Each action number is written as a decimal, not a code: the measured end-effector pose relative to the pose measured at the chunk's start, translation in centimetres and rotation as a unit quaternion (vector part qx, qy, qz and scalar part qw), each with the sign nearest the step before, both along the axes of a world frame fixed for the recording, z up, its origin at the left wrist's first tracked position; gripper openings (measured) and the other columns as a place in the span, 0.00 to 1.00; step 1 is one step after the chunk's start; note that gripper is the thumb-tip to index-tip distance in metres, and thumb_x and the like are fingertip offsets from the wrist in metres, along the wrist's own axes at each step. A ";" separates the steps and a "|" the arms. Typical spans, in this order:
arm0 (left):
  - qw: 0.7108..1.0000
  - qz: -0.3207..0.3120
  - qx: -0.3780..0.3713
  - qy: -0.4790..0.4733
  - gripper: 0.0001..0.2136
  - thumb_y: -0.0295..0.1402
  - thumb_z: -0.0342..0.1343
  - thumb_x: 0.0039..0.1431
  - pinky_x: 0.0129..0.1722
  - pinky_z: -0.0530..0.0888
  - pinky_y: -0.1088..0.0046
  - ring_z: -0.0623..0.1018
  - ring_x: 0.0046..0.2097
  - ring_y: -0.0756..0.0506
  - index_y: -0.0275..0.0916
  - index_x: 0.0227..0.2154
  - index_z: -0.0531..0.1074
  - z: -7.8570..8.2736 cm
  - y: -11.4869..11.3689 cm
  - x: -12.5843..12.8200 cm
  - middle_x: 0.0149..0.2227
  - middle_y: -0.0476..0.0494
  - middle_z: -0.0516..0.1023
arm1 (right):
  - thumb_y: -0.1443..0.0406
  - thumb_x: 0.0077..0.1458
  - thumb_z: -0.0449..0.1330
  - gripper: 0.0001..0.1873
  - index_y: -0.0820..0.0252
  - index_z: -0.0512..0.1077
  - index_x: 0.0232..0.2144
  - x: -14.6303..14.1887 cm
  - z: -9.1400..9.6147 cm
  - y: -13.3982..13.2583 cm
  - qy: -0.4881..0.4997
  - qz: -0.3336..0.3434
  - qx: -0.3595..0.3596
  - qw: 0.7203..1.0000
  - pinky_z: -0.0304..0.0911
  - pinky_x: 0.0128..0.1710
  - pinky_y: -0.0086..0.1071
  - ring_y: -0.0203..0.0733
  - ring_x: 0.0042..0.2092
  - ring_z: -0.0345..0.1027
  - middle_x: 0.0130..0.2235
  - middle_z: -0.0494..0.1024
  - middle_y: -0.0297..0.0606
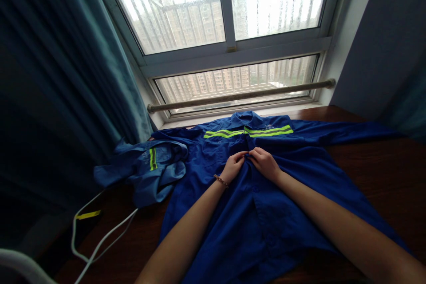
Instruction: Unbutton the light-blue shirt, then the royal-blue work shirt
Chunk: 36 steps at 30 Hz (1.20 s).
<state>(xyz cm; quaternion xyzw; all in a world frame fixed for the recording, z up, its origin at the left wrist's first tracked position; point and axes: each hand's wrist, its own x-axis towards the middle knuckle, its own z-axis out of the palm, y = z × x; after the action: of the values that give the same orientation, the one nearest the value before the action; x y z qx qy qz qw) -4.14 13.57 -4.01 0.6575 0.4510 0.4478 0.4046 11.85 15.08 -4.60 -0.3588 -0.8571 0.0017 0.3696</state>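
Note:
A blue work jacket (213, 213) with a yellow-green reflective stripe across its chest lies spread front up, collar toward the window. Both hands meet at its front opening, just below the stripe. My left hand (234, 164), with a beaded bracelet at the wrist, pinches the edge of the front placket. Close beside it, my right hand (264, 163) is closed on the placket too, fingertips nearly touching the left ones. Any button between the fingers is hidden. Lower on the placket, a button (255, 189) shows.
The jacket rests on a dark brown wooden surface (376, 173). To the left lies a crumpled lighter blue garment (156, 177) with a reflective strip. A white cable (100, 244) and a yellow strip (88, 214) are nearby. Behind are a metal rail (242, 96), window and blue curtain (109, 62).

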 end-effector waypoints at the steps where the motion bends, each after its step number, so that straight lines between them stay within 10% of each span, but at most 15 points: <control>1: 1.000 -0.007 -0.001 -0.003 0.13 0.29 0.51 0.52 0.49 0.66 0.65 0.72 0.46 0.44 0.33 0.41 0.72 0.0 0.0 0.0 0.43 0.40 0.74 | 0.66 0.57 0.48 0.08 0.59 0.67 0.35 0.0 0.0 0.1 0.006 0.001 0.002 1.000 0.60 0.38 0.31 0.39 0.36 0.62 0.32 0.67 0.39; 29: 0.998 0.001 0.021 0.065 0.10 0.30 0.47 0.54 0.42 0.68 0.71 0.73 0.39 0.46 0.34 0.34 0.73 -0.6 0.4 0.0 0.35 0.42 0.76 | 0.72 0.52 0.49 0.09 0.59 0.68 0.28 -0.4 0.0 -0.2 0.073 -0.008 -0.005 0.997 0.59 0.38 0.34 0.41 0.36 0.61 0.30 0.67 0.38; 36: 0.969 0.194 -0.007 0.151 0.09 0.28 0.48 0.52 0.38 0.69 0.71 0.74 0.35 0.47 0.34 0.32 0.72 -0.3 1.2 -1.7 0.32 0.42 0.75 | 0.62 0.50 0.52 0.08 0.60 0.66 0.31 0.7 -0.2 1.7 0.316 -0.164 -0.121 0.927 0.58 0.35 0.33 0.41 0.32 0.65 0.30 0.71 0.38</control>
<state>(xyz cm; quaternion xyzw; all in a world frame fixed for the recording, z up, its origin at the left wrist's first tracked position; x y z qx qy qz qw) -5.81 14.75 -4.28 0.6148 0.6288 0.4100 0.2419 12.55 16.76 -4.79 -0.5171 -0.6184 0.1577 0.5703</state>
